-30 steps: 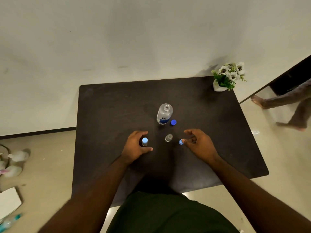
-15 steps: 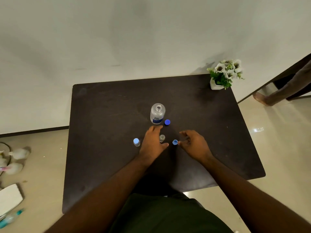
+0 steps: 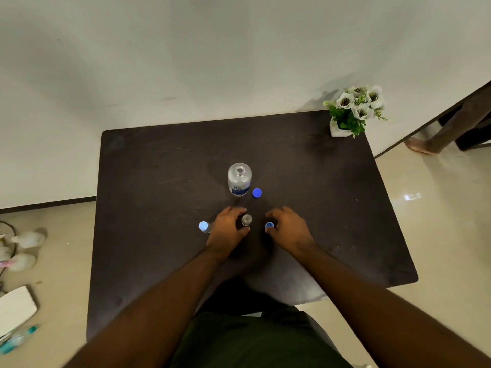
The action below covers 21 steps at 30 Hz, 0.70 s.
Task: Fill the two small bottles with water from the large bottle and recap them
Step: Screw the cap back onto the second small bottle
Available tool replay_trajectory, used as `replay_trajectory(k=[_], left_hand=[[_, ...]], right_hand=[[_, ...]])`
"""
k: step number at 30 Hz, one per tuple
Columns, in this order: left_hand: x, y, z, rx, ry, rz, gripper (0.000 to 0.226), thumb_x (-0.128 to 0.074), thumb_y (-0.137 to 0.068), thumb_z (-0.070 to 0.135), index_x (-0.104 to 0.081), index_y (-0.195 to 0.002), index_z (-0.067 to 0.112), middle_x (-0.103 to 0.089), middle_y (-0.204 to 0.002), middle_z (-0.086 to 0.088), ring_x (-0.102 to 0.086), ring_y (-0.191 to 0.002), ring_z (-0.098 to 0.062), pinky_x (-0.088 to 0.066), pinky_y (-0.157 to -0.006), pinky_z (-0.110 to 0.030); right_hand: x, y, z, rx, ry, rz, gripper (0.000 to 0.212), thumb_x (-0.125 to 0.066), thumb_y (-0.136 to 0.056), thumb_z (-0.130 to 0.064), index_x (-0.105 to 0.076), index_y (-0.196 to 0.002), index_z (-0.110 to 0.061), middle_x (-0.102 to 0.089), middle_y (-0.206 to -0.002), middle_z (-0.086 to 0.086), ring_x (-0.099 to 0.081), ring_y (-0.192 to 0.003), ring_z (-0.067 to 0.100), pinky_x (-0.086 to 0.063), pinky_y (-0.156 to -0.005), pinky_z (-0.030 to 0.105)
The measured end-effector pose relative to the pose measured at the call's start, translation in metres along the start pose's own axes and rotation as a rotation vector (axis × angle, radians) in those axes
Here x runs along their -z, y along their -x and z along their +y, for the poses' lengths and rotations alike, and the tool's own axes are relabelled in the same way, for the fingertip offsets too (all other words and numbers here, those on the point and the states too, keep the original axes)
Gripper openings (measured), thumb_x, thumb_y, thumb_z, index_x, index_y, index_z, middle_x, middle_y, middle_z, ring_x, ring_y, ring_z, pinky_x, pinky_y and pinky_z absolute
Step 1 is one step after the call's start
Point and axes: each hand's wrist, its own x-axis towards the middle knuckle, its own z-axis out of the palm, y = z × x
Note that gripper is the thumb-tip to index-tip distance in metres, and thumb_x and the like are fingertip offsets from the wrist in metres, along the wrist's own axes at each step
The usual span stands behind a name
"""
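since the earlier frames the left hand [image 3: 228, 229] has left the capped small bottle [image 3: 204, 227] and come across to the open small bottle [image 3: 246, 220], where its fingers and thumb now curl narrowly around the neck; whether they actually grip it or only cup it cannot be told. that capped bottle, with a pale blue cap, stands upright just beside the outer edge of the left hand on the dark table [image 3: 159, 208]. the right hand [image 3: 291, 229] stays low on the table, its fingertips pinched on a small blue cap [image 3: 269, 225] just right of the open bottle. beyond both hands the large bottle [image 3: 239, 179] stands upright and uncapped, its mouth open; it carries a blue label with white writing too small and blurred to read. its dark blue cap [image 3: 257, 192] lies on the table just beside its base, to the right. at the far right corner of the table sits a white pot of white flowers [image 3: 353, 110]. on the floor to the right a bare foot [image 3: 419, 146] of another person shows.
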Motion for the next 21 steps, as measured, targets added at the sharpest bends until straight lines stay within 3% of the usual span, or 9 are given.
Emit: replay_trajectory(k=[2,7,11,15,21], left_hand=[[-0.002,0.001,0.0,-0.028,0.019,0.02,0.053,-0.082,-0.08,0.018,-0.063,-0.129,0.019,-0.063,-0.127,-0.001,-0.06,-0.116,-0.015,-0.05,-0.105,-0.036],[-0.007,0.005,0.0,-0.076,0.032,0.083,0.021,-0.074,-0.087,0.016,-0.073,-0.108,0.012,-0.072,-0.108,-0.005,-0.065,-0.103,-0.018,-0.052,-0.095,-0.038],[-0.005,0.01,0.003,-0.073,0.067,0.087,0.028,-0.072,-0.09,0.02,-0.071,-0.117,0.013,-0.073,-0.117,-0.004,-0.066,-0.111,-0.018,-0.052,-0.101,-0.037],[0.007,0.016,0.013,-0.092,0.107,0.122,0.032,-0.073,-0.088,0.024,-0.071,-0.12,0.017,-0.073,-0.118,0.0,-0.067,-0.11,-0.014,-0.054,-0.1,-0.037],[0.041,0.036,0.044,-0.171,0.238,0.206,0.028,-0.076,-0.084,0.025,-0.072,-0.112,0.025,-0.072,-0.105,0.011,-0.068,-0.099,-0.002,-0.058,-0.09,-0.027]], right_hand=[[-0.004,-0.005,-0.001,-0.022,0.043,-0.03,0.046,-0.072,-0.089,-0.032,-0.059,-0.133,-0.029,-0.054,-0.134,-0.001,-0.06,-0.115,0.019,-0.053,-0.096,0.033],[-0.017,-0.011,-0.001,-0.03,0.232,-0.112,0.046,-0.068,-0.092,-0.034,-0.055,-0.135,-0.023,-0.051,-0.135,0.006,-0.059,-0.115,0.028,-0.054,-0.094,0.039],[-0.024,-0.012,-0.007,-0.029,0.3,-0.126,0.032,-0.059,-0.098,-0.024,-0.058,-0.129,-0.019,-0.054,-0.132,0.01,-0.061,-0.112,0.029,-0.056,-0.092,0.04],[-0.018,-0.004,-0.005,-0.022,0.182,-0.089,0.029,-0.06,-0.095,-0.022,-0.062,-0.124,-0.02,-0.054,-0.13,0.006,-0.061,-0.11,0.027,-0.054,-0.091,0.036],[0.025,0.033,-0.005,0.032,-0.122,0.119,0.018,-0.072,-0.079,-0.022,-0.065,-0.095,-0.027,-0.056,-0.102,-0.008,-0.059,-0.087,0.01,-0.044,-0.073,0.023]])
